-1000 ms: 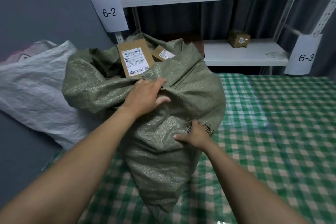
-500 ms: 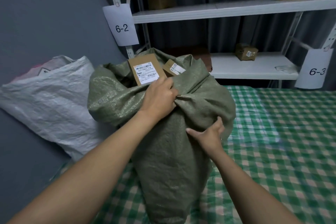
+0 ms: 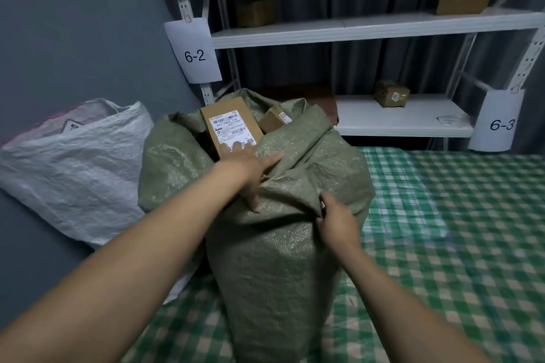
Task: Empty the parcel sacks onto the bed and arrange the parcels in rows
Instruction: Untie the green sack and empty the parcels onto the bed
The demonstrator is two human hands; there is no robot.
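Ideally the tall green sack (image 3: pixel 274 259), standing on the checked bed (image 3: pixel 442 244) with its mouth open, should be tipped from a firm rim grip so the boxes slide out rather than tumble. The left hand (image 3: pixel 246 169) lies spread over the rim, fingers straight, beside a labelled cardboard parcel (image 3: pixel 231 130); the right hand (image 3: pixel 336 216) pinches a fold of the coarse, crinkly woven plastic.

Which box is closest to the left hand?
The big labelled box standing in the green sack, right by the left hand; the smaller box lies behind it.
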